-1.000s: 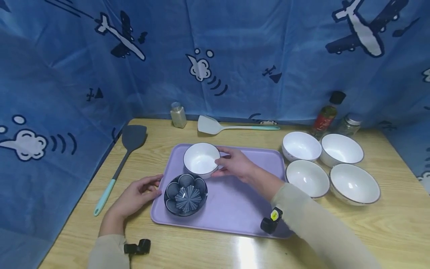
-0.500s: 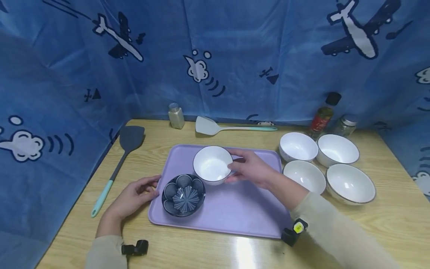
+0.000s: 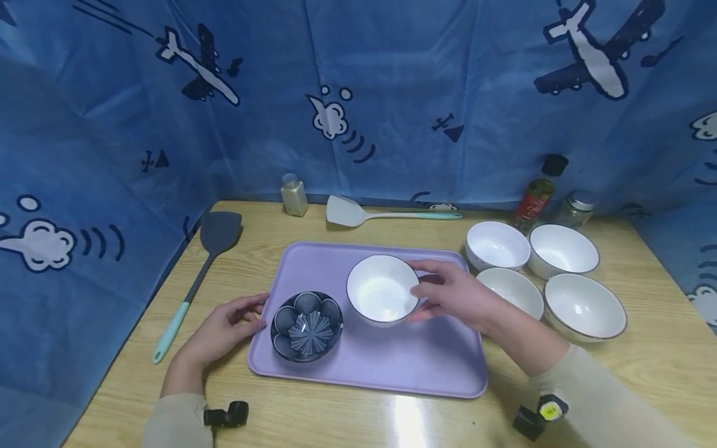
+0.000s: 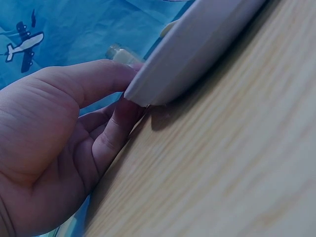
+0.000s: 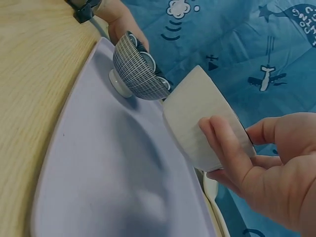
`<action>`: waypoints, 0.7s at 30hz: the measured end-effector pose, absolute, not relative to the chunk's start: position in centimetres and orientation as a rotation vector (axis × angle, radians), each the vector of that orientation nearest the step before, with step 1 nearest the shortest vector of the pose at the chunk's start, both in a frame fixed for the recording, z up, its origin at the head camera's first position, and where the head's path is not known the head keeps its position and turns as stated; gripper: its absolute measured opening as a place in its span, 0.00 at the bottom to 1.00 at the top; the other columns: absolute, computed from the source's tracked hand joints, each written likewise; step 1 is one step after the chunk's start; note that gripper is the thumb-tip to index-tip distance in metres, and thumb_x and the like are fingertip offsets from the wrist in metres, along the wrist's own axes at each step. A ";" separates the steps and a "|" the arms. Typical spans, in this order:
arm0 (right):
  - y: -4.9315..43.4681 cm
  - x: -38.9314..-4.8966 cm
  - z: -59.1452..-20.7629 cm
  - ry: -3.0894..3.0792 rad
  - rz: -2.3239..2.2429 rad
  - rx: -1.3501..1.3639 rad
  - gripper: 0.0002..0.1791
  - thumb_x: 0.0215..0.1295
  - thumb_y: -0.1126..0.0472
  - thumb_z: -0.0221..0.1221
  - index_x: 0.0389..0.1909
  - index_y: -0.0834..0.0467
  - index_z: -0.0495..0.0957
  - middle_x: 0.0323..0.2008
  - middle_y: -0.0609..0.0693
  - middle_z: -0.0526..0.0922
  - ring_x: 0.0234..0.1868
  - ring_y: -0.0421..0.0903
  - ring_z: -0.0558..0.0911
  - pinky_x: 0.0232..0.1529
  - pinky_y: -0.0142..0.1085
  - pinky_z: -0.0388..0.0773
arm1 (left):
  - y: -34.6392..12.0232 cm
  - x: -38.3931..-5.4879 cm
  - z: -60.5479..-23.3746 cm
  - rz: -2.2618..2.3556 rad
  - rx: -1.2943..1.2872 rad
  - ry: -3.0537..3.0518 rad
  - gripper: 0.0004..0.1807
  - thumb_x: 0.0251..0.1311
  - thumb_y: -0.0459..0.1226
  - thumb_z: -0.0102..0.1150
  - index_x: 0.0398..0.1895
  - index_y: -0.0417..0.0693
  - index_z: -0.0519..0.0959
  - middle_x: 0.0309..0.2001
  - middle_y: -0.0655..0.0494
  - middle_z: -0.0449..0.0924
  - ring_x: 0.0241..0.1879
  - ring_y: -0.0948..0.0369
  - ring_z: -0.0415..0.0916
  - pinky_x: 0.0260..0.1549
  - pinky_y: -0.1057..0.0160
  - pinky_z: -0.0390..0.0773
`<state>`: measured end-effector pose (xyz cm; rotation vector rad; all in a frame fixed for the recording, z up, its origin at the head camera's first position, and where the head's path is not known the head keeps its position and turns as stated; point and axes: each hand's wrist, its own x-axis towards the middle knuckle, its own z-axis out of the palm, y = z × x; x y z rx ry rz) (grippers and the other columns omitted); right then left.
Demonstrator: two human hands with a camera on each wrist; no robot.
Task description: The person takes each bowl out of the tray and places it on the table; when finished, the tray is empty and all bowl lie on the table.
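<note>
A white bowl (image 3: 382, 291) with a thin dark rim is in my right hand (image 3: 456, 295), thumb at the rim and fingers along the outer wall. In the right wrist view that bowl (image 5: 200, 121) hangs tilted, apart from the purple tray (image 3: 370, 367). My left hand (image 3: 218, 328) pinches the tray's left edge. Up close in the left wrist view, the thumb and fingers of the left hand (image 4: 64, 123) meet the tray rim (image 4: 173, 59). On the tray's left part stands a dark blue patterned bowl (image 3: 307, 326), its petal-shaped inside facing up.
Several white bowls (image 3: 585, 306) stand grouped right of the tray. Behind them are a red-labelled bottle (image 3: 534, 199) and a glass jar (image 3: 574, 210). A shaker jar (image 3: 294, 195) and pale spatula (image 3: 347, 211) lie along the back, a dark spatula (image 3: 220, 233) at left. Blue curtain (image 3: 392, 112) encloses the table.
My right hand has carried the white bowl rightward and nearer, away from the spot behind the blue bowl. The left hand stays at the tray's edge.
</note>
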<state>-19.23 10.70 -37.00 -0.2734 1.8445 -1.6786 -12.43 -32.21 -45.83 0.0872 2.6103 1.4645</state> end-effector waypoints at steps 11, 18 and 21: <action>14.6 -16.8 -36.5 1.873 -1.609 -0.326 0.36 0.69 0.69 0.55 0.75 0.67 0.54 0.53 0.68 0.75 0.34 0.53 0.87 0.41 0.48 0.85 | -32.0 -12.4 -45.9 1.450 0.081 2.624 0.30 0.65 0.42 0.65 0.69 0.48 0.72 0.51 0.48 0.79 0.42 0.62 0.76 0.44 0.70 0.75; 17.3 -15.5 -36.2 1.861 -1.592 -0.362 0.37 0.70 0.68 0.55 0.75 0.69 0.52 0.59 0.71 0.70 0.38 0.54 0.87 0.41 0.49 0.84 | -32.1 -12.4 -45.9 1.452 0.060 2.625 0.29 0.65 0.41 0.65 0.69 0.49 0.72 0.51 0.48 0.79 0.43 0.62 0.76 0.45 0.70 0.75; 18.5 -14.9 -36.2 1.864 -1.566 -0.395 0.36 0.71 0.66 0.56 0.75 0.69 0.53 0.60 0.70 0.69 0.40 0.54 0.87 0.42 0.51 0.84 | -32.1 -12.4 -45.8 1.442 0.050 2.626 0.29 0.64 0.41 0.65 0.69 0.50 0.72 0.51 0.49 0.79 0.43 0.61 0.76 0.45 0.70 0.74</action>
